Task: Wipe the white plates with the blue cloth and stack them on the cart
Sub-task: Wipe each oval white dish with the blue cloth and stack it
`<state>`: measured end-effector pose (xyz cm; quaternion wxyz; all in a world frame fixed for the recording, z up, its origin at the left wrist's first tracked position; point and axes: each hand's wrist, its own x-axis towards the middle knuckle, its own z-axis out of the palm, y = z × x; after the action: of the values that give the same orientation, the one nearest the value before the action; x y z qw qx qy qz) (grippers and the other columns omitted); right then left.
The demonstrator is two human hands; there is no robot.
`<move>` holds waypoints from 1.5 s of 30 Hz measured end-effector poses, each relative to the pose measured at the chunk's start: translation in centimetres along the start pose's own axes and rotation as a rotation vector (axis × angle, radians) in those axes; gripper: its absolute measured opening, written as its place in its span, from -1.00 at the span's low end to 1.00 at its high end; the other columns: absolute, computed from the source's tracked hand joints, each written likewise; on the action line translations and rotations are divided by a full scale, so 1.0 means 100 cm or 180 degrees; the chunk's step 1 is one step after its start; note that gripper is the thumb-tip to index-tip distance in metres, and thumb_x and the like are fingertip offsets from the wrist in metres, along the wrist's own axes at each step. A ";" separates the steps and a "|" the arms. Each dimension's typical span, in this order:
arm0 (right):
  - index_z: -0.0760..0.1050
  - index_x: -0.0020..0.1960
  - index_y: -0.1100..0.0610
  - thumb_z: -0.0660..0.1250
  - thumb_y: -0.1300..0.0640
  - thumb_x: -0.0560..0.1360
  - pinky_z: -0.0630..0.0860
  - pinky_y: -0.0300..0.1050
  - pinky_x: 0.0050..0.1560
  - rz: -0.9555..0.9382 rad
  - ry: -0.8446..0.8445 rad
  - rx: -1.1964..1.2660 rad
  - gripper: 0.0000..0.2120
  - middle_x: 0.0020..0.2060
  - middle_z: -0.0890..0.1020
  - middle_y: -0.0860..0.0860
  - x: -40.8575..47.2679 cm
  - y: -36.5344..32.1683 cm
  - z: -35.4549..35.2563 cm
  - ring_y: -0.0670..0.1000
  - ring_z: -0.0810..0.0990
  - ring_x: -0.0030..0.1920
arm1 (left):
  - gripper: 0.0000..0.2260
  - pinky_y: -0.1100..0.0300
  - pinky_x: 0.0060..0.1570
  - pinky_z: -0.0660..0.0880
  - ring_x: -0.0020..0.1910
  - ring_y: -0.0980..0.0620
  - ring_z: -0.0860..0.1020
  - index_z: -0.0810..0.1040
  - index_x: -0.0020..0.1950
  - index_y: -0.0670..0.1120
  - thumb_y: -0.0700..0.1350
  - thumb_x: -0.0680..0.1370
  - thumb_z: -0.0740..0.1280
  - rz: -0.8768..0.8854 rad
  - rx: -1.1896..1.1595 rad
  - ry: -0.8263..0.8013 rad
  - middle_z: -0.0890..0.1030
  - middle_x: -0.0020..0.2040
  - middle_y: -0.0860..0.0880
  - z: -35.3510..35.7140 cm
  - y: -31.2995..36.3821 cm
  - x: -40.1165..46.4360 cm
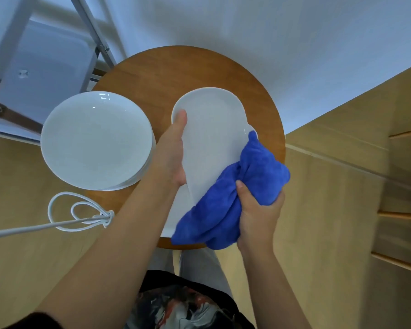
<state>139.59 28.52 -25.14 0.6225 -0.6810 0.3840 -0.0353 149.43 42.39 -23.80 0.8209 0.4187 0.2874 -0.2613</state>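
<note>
Now, left hand (173,150): reaches forward from the lower left, thumb laid along the near face of the tilted plate, the other fingers hidden behind it, gripping its left edge.
Right hand (256,210): fingers curled tight round a bunched blue cloth (235,198), pressing it against the plate's right side.
Held plate (211,129): white, smooth and glossy, tipped up on edge between the two hands, above a round wooden table (152,72).
Cloth: deep blue, fluffy, crumpled, one tip poking up past the plate's right rim, the rest hanging below the right hand.
Stack of plates (96,141): white, round, shiny, lying flat just left of the left hand.
White cable (76,217): looped, under the left forearm.
</note>
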 end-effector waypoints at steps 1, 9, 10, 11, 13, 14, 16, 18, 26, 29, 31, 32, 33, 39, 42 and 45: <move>0.41 0.31 0.08 0.51 0.01 0.28 0.48 0.12 0.24 0.0077 0.0102 0.0103 -0.36 0.18 0.59 0.02 -0.003 0.003 0.003 0.02 0.58 0.18 | -0.61 0.03 -0.16 0.60 -0.03 -0.04 0.67 0.49 0.22 0.13 0.30 0.52 0.17 0.0089 -0.0041 0.0114 0.70 -0.01 0.02 0.001 -0.005 0.001; 0.39 0.32 0.09 0.51 0.03 0.38 0.56 0.06 0.12 -0.0092 0.0061 -0.0554 -0.42 0.07 0.62 -0.03 -0.006 -0.021 -0.021 -0.06 0.63 0.05 | -0.72 0.04 -0.14 0.61 0.06 -0.02 0.62 0.49 0.13 0.21 0.28 0.53 0.18 0.0651 0.0724 0.0513 0.64 0.07 0.04 -0.016 -0.007 -0.001; 0.37 0.34 0.10 0.49 0.00 0.38 0.55 -0.02 0.13 -0.0263 0.0119 -0.0560 -0.39 0.09 0.61 -0.03 -0.003 -0.030 -0.019 -0.09 0.62 0.06 | -0.74 0.08 -0.17 0.60 0.04 0.00 0.62 0.51 0.10 0.20 0.26 0.55 0.16 0.0654 0.0832 0.0438 0.65 0.03 0.05 -0.016 -0.008 -0.004; 0.35 0.37 0.08 0.46 -0.04 0.39 0.53 -0.13 0.14 -0.0389 0.0044 -0.0588 -0.38 0.13 0.60 -0.04 0.001 -0.039 -0.015 -0.13 0.59 0.09 | -0.75 0.09 -0.16 0.60 0.03 0.02 0.63 0.53 0.07 0.19 0.25 0.55 0.16 0.0586 0.0896 0.0332 0.66 0.00 0.07 -0.013 -0.010 -0.008; 0.32 0.40 0.02 0.39 -0.03 0.47 0.49 -0.28 0.15 -0.0574 -0.0278 -0.0672 -0.45 0.19 0.56 -0.08 0.009 -0.050 0.000 -0.19 0.54 0.15 | -0.71 0.07 -0.09 0.60 0.01 0.03 0.64 0.56 0.01 0.19 0.31 0.46 0.20 0.0473 0.1033 0.0087 0.68 -0.02 0.06 -0.002 -0.019 -0.014; 0.30 0.41 0.01 0.36 0.01 0.50 0.47 -0.25 0.18 -0.0654 -0.0402 -0.0730 -0.48 0.20 0.54 -0.10 0.012 -0.053 0.010 -0.18 0.52 0.17 | -0.70 0.11 -0.09 0.59 0.00 0.04 0.65 0.58 -0.02 0.20 0.32 0.42 0.23 0.0494 0.1085 -0.0025 0.68 -0.03 0.06 0.005 -0.025 -0.017; 0.28 0.43 0.06 0.33 0.04 0.52 0.45 -0.07 0.24 -0.0780 -0.0481 -0.0868 -0.49 0.21 0.51 -0.03 0.014 -0.053 0.028 -0.05 0.50 0.21 | -0.76 0.24 -0.12 0.58 -0.02 0.10 0.65 0.63 -0.07 0.22 0.26 0.46 0.23 0.0636 0.1055 -0.0132 0.69 -0.04 0.09 0.018 -0.034 -0.019; 0.35 0.38 0.06 0.32 0.02 0.52 0.48 0.04 0.19 -0.0746 -0.0548 -0.0951 -0.54 0.17 0.53 0.05 0.010 -0.048 0.041 0.02 0.52 0.16 | -0.77 0.28 -0.11 0.56 0.00 0.11 0.64 0.62 -0.02 0.16 0.17 0.56 0.20 0.0733 0.0918 -0.0085 0.69 -0.03 0.07 0.023 -0.037 -0.018; 0.29 0.35 -0.15 0.35 -0.17 0.33 0.39 -0.34 0.10 -0.0860 -0.1873 -0.1608 -0.38 0.08 0.43 -0.29 -0.019 -0.021 0.028 -0.23 0.44 0.11 | -0.53 -0.01 0.09 0.56 0.05 -0.07 0.63 0.51 0.27 -0.14 0.19 0.59 0.14 0.0276 0.0422 0.0568 0.63 0.11 -0.07 0.006 -0.022 -0.006; 0.12 0.45 -0.11 0.46 -0.14 0.25 0.44 -0.10 0.21 -0.0983 -0.2376 -0.2591 -0.14 0.24 0.38 -0.14 -0.019 -0.009 0.008 -0.10 0.40 0.21 | -0.55 0.11 -0.17 0.61 -0.12 -0.01 0.67 0.51 0.14 -0.15 0.22 0.56 0.19 -0.0222 0.0083 0.0623 0.69 -0.11 -0.02 -0.002 -0.011 -0.005; 0.17 0.47 0.02 0.47 -0.01 0.32 0.46 -0.07 0.19 -0.1240 -0.2163 -0.2877 -0.19 0.24 0.43 -0.05 -0.024 0.000 0.003 -0.04 0.43 0.18 | -0.61 0.03 -0.03 0.59 -0.07 -0.07 0.65 0.52 0.09 -0.09 0.22 0.54 0.23 -0.0385 -0.0019 0.0718 0.69 -0.06 -0.08 -0.003 -0.007 -0.003; 0.25 0.44 0.09 0.46 0.06 0.35 0.48 -0.05 0.14 -0.1398 -0.1968 -0.2792 -0.28 0.18 0.49 -0.01 -0.025 0.004 0.003 -0.01 0.47 0.12 | -0.62 0.00 0.02 0.57 -0.05 -0.09 0.63 0.52 0.08 -0.10 0.21 0.54 0.24 -0.0461 0.0003 0.0758 0.67 -0.04 -0.11 -0.001 -0.006 -0.004; 0.33 0.39 0.14 0.45 0.14 0.37 0.51 -0.04 0.06 -0.1557 -0.1783 -0.2631 -0.37 0.10 0.55 0.03 -0.026 0.004 0.004 0.03 0.52 0.04 | -0.62 -0.01 0.03 0.56 -0.06 -0.09 0.62 0.52 0.05 -0.11 0.20 0.54 0.26 -0.0521 0.0013 0.0784 0.66 -0.06 -0.12 0.001 -0.005 -0.004; 0.37 0.15 -0.18 0.48 0.19 0.26 0.51 -0.42 -0.16 -0.0455 -0.1875 -0.1132 -0.44 -0.09 0.61 -0.30 -0.001 -0.023 -0.019 -0.20 0.60 -0.05 | -0.41 -0.16 0.19 0.46 0.16 -0.04 0.56 0.52 0.22 -0.01 0.38 0.38 0.25 -0.0293 0.0760 0.0272 0.58 0.17 -0.04 -0.011 0.000 -0.008; 0.52 0.21 0.08 0.50 0.14 0.14 0.58 -0.22 -0.08 0.0123 -0.2120 0.0158 -0.38 0.06 0.67 0.03 0.015 -0.031 -0.039 -0.01 0.64 0.06 | -0.34 -0.16 0.37 0.23 0.44 -0.05 0.30 0.28 0.46 0.09 0.37 0.45 0.22 0.0043 0.1519 0.1172 0.34 0.46 0.02 -0.028 -0.008 -0.008; 0.59 0.14 0.16 0.37 0.31 0.20 0.60 -0.08 -0.07 0.0862 -0.2456 0.0937 -0.51 0.07 0.65 0.19 0.019 -0.023 -0.045 0.17 0.64 0.08 | -0.43 -0.02 0.14 0.52 0.24 -0.06 0.54 0.43 0.39 0.01 0.33 0.53 0.12 -0.0237 0.0332 0.0282 0.52 0.33 -0.09 -0.033 -0.021 -0.002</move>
<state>139.69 23.61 -23.01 0.8099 -0.4918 0.2000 0.2494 147.06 44.12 -26.34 0.7742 0.4611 0.3248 -0.2874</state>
